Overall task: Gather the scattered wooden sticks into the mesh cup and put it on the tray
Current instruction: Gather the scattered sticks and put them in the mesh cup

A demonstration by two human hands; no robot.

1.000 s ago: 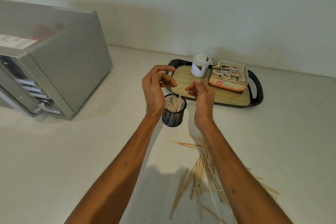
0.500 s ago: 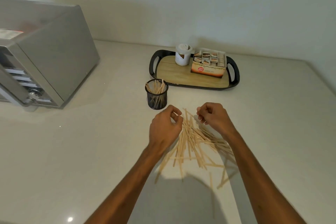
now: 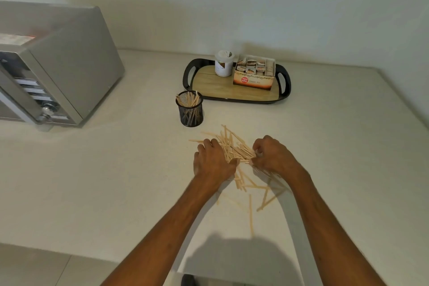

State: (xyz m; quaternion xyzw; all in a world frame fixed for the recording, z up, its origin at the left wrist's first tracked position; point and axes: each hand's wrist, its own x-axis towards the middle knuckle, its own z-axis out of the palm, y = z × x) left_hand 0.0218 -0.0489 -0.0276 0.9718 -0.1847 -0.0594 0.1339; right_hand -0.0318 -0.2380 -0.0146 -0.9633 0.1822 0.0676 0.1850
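At the left of the frame a grey microwave (image 3: 53, 65) stands on the pale counter (image 3: 104, 169), well apart from the work, so that side gives plenty of free surface. Right of it, near the centre, the mesh cup (image 3: 189, 109) stands upright, already partly filled with sticks and not yet on the tray. Below it, in the middle of the frame, the left hand (image 3: 213, 160) lies palm down with fingers curled against the left side of the pile of wooden sticks (image 3: 234, 146); the right hand (image 3: 271, 155) is bunched closed at the pile's right edge, seemingly pinching stick ends, though the blur hides exactly what it holds. The step in hand looks like raking the pile together between both hands. Next would come squaring a bundle, lifting it and dropping it endwise into the cup's mouth; loose sticks lower in the frame remain to collect. In the upper right, the tray (image 3: 284, 90) carries a white jar (image 3: 224, 64) and a box (image 3: 254, 76), leaving bare wood at its front left for the cup.
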